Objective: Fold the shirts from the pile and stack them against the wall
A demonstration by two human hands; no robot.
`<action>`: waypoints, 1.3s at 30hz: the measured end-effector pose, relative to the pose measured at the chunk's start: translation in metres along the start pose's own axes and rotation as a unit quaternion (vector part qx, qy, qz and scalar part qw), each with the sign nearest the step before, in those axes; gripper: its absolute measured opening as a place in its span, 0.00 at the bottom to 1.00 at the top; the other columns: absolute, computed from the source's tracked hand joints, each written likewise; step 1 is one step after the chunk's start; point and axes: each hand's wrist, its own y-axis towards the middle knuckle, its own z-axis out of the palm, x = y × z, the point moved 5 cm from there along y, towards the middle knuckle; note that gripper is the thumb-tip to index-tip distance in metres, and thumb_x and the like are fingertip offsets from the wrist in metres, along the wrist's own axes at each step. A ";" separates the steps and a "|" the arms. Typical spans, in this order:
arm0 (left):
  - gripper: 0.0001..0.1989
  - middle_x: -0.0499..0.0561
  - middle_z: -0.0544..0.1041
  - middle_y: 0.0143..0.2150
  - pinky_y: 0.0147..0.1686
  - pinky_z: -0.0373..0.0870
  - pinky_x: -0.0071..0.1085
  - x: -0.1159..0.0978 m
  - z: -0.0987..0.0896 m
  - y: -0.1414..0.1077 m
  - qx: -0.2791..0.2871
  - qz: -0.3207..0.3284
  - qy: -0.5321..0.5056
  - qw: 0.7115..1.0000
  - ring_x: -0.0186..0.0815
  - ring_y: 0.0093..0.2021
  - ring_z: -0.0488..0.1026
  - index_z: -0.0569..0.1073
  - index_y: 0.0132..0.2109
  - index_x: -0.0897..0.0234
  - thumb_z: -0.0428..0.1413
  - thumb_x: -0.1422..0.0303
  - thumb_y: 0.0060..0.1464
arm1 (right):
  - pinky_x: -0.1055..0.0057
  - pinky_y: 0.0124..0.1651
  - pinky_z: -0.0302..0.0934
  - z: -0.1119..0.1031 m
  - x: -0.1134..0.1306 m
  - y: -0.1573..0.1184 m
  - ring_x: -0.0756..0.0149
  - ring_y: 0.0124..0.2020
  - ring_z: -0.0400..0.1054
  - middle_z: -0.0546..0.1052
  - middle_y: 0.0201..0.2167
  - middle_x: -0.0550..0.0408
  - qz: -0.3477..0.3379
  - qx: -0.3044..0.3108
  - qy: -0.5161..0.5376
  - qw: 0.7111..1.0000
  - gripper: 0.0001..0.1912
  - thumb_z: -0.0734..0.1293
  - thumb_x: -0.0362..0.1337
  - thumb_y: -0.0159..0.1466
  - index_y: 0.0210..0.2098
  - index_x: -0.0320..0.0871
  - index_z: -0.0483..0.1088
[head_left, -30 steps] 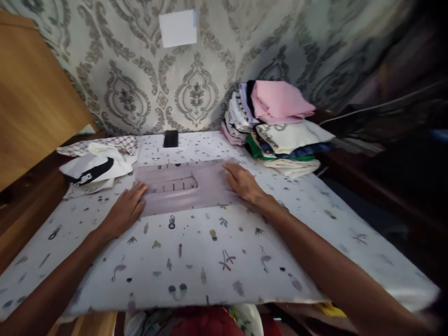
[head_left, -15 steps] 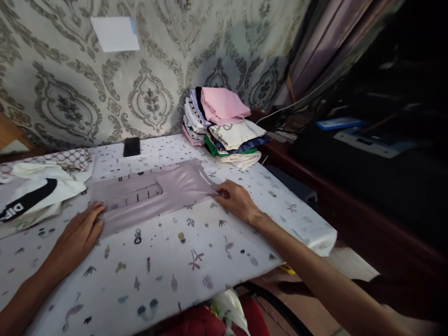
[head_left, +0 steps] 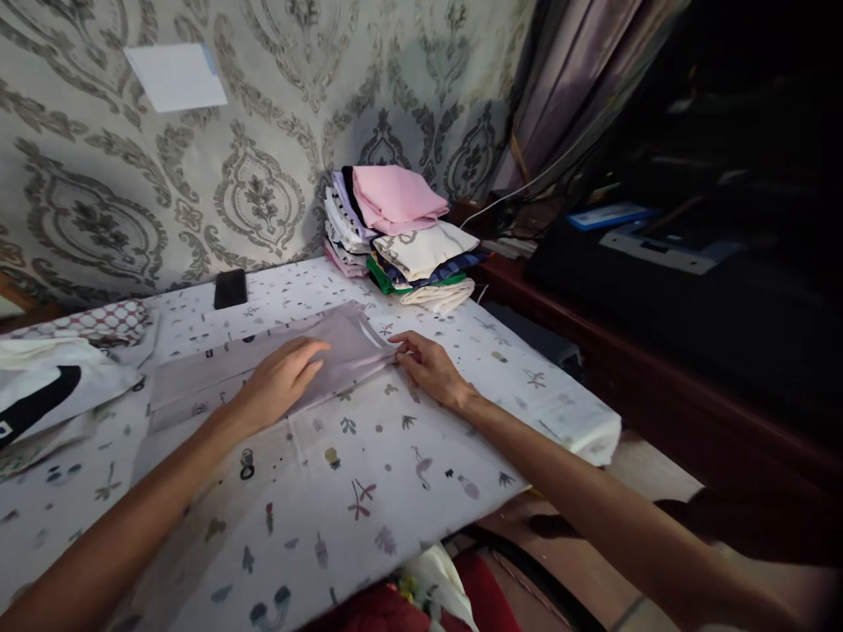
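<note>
A mauve garment (head_left: 342, 351) lies folded in a long strip on the patterned white cloth of the table (head_left: 421, 456). My left hand (head_left: 280, 377) is over its middle, fingers apart and pointing right, holding nothing. At the garment's right end, my right hand (head_left: 428, 364) pinches the edge between thumb and fingers. Part of the strip is hidden under my left hand and forearm.
Folded clothes with a pink one (head_left: 399, 197) on top are stacked near the wall. A black phone (head_left: 230, 289) lies at the back. Loose white clothing (head_left: 98, 377) is at the left. A dark surface holds a blue-and-white item (head_left: 609, 216) at the right.
My left hand has moved right, from the garment's left end to over its middle. My right hand stays at the right end. The view has shifted slightly to the right.
</note>
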 end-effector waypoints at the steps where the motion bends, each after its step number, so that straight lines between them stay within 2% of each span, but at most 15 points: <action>1: 0.17 0.55 0.76 0.55 0.51 0.72 0.40 -0.005 0.010 0.021 0.000 0.026 -0.015 1.000 0.44 0.53 0.74 0.71 0.57 0.58 0.44 0.63 0.68 | 0.72 0.25 0.58 0.000 0.000 0.000 0.74 0.19 0.62 0.71 0.32 0.58 -0.001 0.001 0.002 1.000 0.17 0.60 0.37 0.64 0.51 0.43 0.68; 3: 0.15 0.55 0.76 0.51 0.52 0.71 0.41 -0.008 0.030 0.058 0.004 0.054 -0.030 0.998 0.43 0.51 0.74 0.73 0.54 0.61 0.46 0.69 0.66 | 0.72 0.27 0.59 0.000 0.001 0.000 0.73 0.20 0.62 0.70 0.32 0.59 -0.005 0.005 -0.005 1.000 0.18 0.60 0.35 0.64 0.53 0.43 0.67; 5: 0.14 0.55 0.76 0.47 0.51 0.71 0.41 -0.006 0.048 0.084 0.018 0.071 -0.023 0.997 0.43 0.48 0.73 0.75 0.50 0.62 0.48 0.72 0.62 | 0.72 0.29 0.59 0.000 0.000 0.001 0.73 0.21 0.63 0.70 0.31 0.59 -0.012 0.003 -0.016 1.000 0.18 0.59 0.33 0.63 0.53 0.43 0.66; 7: 0.13 0.54 0.74 0.44 0.50 0.70 0.41 -0.002 0.060 0.098 0.033 0.089 -0.012 0.995 0.43 0.48 0.72 0.75 0.47 0.61 0.51 0.75 0.58 | 0.72 0.31 0.59 -0.001 0.000 0.001 0.72 0.22 0.64 0.70 0.29 0.61 -0.020 0.004 -0.024 1.000 0.18 0.59 0.31 0.63 0.52 0.44 0.66; 10: 0.11 0.53 0.73 0.43 0.49 0.71 0.40 0.002 0.067 0.104 0.042 0.104 -0.015 0.994 0.43 0.48 0.71 0.75 0.41 0.61 0.52 0.78 0.54 | 0.73 0.32 0.58 -0.001 0.001 0.001 0.71 0.23 0.63 0.68 0.23 0.64 -0.029 0.013 -0.038 0.999 0.17 0.58 0.30 0.65 0.51 0.44 0.68; 14: 0.09 0.52 0.72 0.41 0.46 0.70 0.38 0.006 0.065 0.101 0.028 0.106 -0.037 0.993 0.40 0.45 0.70 0.70 0.36 0.60 0.50 0.79 0.53 | 0.73 0.33 0.57 -0.001 0.002 0.000 0.70 0.24 0.63 0.68 0.22 0.63 -0.022 0.023 -0.066 0.997 0.15 0.58 0.30 0.65 0.47 0.42 0.71; 21: 0.04 0.51 0.71 0.40 0.48 0.68 0.37 0.014 0.061 0.095 -0.023 0.080 -0.093 0.992 0.38 0.42 0.68 0.63 0.39 0.59 0.47 0.74 0.60 | 0.72 0.36 0.59 -0.003 0.003 0.001 0.68 0.28 0.65 0.73 0.25 0.59 -0.019 0.023 -0.133 0.991 0.14 0.59 0.28 0.62 0.41 0.41 0.75; 25: 0.04 0.52 0.70 0.41 0.47 0.67 0.37 0.010 0.066 0.094 -0.045 0.075 -0.060 0.994 0.39 0.43 0.67 0.63 0.38 0.59 0.47 0.74 0.61 | 0.70 0.38 0.59 -0.003 0.011 0.001 0.67 0.31 0.66 0.74 0.31 0.55 -0.028 0.015 -0.178 0.984 0.11 0.61 0.27 0.59 0.34 0.41 0.74; 29: 0.04 0.54 0.70 0.42 0.50 0.67 0.41 0.004 0.074 0.092 -0.035 0.064 -0.004 0.997 0.44 0.47 0.67 0.65 0.39 0.60 0.49 0.74 0.59 | 0.69 0.37 0.58 -0.001 0.018 -0.002 0.66 0.31 0.65 0.72 0.34 0.53 -0.034 0.005 -0.254 0.966 0.10 0.60 0.26 0.60 0.29 0.41 0.72; 32: 0.06 0.54 0.72 0.45 0.52 0.68 0.42 0.008 0.070 0.092 -0.044 0.053 -0.039 0.997 0.43 0.49 0.69 0.67 0.44 0.60 0.50 0.73 0.60 | 0.69 0.38 0.59 -0.003 0.017 -0.007 0.66 0.31 0.66 0.72 0.36 0.52 -0.023 -0.012 -0.280 0.960 0.11 0.60 0.27 0.61 0.32 0.42 0.74; 35: 0.09 0.54 0.73 0.49 0.48 0.71 0.39 0.027 0.054 0.095 -0.078 0.014 -0.099 0.992 0.41 0.49 0.71 0.67 0.48 0.59 0.50 0.72 0.61 | 0.69 0.38 0.62 -0.008 0.018 -0.012 0.66 0.31 0.68 0.72 0.39 0.51 -0.026 -0.049 -0.264 0.963 0.12 0.60 0.30 0.63 0.40 0.42 0.75; 37: 0.09 0.54 0.74 0.48 0.47 0.71 0.38 0.045 0.042 0.096 -0.113 -0.024 -0.098 0.988 0.40 0.49 0.72 0.68 0.47 0.59 0.50 0.73 0.60 | 0.68 0.38 0.64 -0.009 0.024 -0.014 0.66 0.32 0.69 0.72 0.41 0.50 -0.063 -0.078 -0.248 0.963 0.13 0.60 0.32 0.65 0.45 0.42 0.74; 39: 0.07 0.53 0.75 0.45 0.48 0.71 0.39 0.060 0.035 0.097 -0.133 -0.066 -0.068 0.987 0.40 0.46 0.73 0.68 0.44 0.59 0.50 0.74 0.59 | 0.68 0.39 0.65 -0.003 0.033 -0.013 0.64 0.35 0.70 0.72 0.42 0.48 -0.124 -0.081 -0.240 0.959 0.13 0.59 0.32 0.67 0.47 0.43 0.72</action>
